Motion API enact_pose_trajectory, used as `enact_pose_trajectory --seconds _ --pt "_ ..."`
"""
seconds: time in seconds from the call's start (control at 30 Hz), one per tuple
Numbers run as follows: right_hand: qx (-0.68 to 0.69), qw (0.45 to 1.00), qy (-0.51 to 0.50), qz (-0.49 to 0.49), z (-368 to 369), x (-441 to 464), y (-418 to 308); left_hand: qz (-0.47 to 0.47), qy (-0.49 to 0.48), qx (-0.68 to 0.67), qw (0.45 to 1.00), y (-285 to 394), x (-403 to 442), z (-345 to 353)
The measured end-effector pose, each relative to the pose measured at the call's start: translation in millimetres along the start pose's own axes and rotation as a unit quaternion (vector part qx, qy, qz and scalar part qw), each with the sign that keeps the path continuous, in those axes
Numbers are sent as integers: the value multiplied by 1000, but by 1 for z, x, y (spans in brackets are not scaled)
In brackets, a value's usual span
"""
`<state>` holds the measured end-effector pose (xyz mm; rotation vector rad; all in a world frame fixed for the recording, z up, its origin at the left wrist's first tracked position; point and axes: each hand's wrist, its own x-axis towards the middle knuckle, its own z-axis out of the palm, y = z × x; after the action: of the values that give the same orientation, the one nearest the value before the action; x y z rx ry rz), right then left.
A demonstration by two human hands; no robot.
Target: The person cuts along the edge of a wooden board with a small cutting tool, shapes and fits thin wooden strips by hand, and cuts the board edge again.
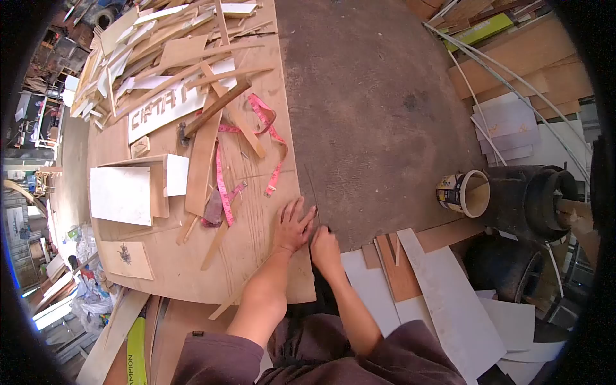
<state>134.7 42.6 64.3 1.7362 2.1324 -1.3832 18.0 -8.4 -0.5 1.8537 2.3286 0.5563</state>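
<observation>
My left hand point(295, 226) lies flat on the right edge of the plywood table top point(256, 282), its fingers extended. Just past that edge, my right hand point(326, 250) is closed in a fist beside the left. A small dark bit shows at the top of the fist, but what it grips is mostly hidden. From near the hands a thin dark line runs forward along the board's edge; I cannot tell what it is. Ahead of my left hand lies a pink tape measure point(221, 183), loosely looped. A hammer point(218, 109) with a wooden handle rests beyond it on wood strips.
Wood offcuts point(173, 54) are heaped at the far left of the table. A white open box point(122, 194) sits nearer. Right of the table is brown floor point(378, 122), with a bucket point(463, 194), a black drum point(529, 192) and leaning boards point(449, 308).
</observation>
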Motion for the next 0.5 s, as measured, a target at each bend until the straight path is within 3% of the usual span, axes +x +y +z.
enact_pose_trajectory --seconds 0.1,0.17,0.27,0.37,0.43,0.5 --pt "-35 997 -32 59 -3 -37 2 -19 -10 10 1000 4 -2 0" --pt "-28 999 -22 10 0 -23 -3 -10 -13 7 1000 0 -4 0" --pt "-37 999 -19 9 -7 28 -18 -7 -40 17 999 1 -3 -4" --pt "-31 998 7 -51 -7 -4 -5 -3 -7 -3 1000 -2 -3 2" --pt "-51 996 -51 56 -14 -44 -3 -9 -7 -4 1000 1 0 0" --pt "-28 998 -41 34 -11 -34 -1 -13 -15 -2 1000 3 -7 -2"
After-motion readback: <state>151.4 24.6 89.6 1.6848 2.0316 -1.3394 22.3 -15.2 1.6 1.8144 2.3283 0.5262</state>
